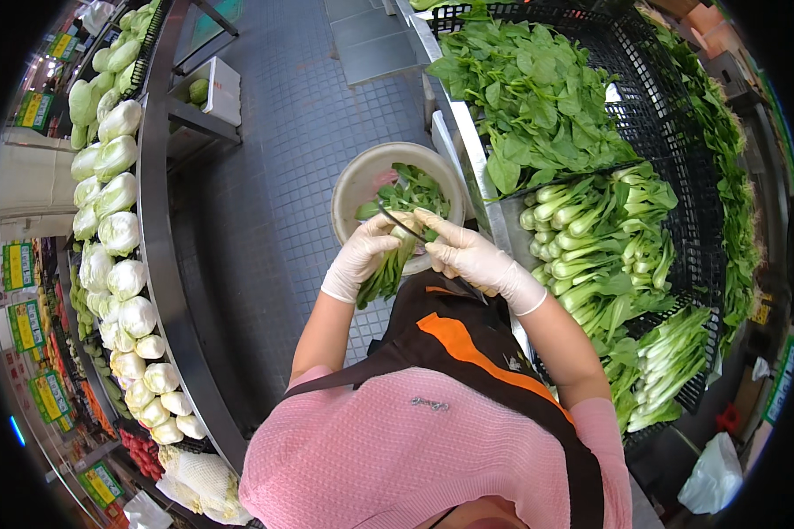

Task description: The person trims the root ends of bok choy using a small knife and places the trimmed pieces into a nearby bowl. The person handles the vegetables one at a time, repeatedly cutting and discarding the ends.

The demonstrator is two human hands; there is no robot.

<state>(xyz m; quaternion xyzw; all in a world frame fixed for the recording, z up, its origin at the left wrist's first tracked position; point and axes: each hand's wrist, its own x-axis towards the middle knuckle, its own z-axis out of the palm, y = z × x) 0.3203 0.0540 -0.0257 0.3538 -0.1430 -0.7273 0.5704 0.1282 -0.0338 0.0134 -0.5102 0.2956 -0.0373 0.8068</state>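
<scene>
Both of my hands wear pale, thin gloves and meet just in front of my apron. My left hand (370, 248) grips a bunch of leafy greens (385, 281), whose lower part hangs beneath it. In my right hand (460, 251) is a thin, dark, curved tool (397, 220), perhaps a knife; its tip reaches over the top of the bunch, near the left fingers. Below the hands stands a round, whitish plastic bin (351, 178) with loose green leaves (407, 192) and something pink inside. The right fingers partly hide the tool.
On the right, black plastic crates (661, 112) hold leafy greens (536, 99) and bok choy (575, 231) on a metal-edged stand. A shelf on the left carries napa cabbages (118, 155). A white foam box (225, 89) sits beneath its frame. Blue-grey tiles (291, 132) cover the floor.
</scene>
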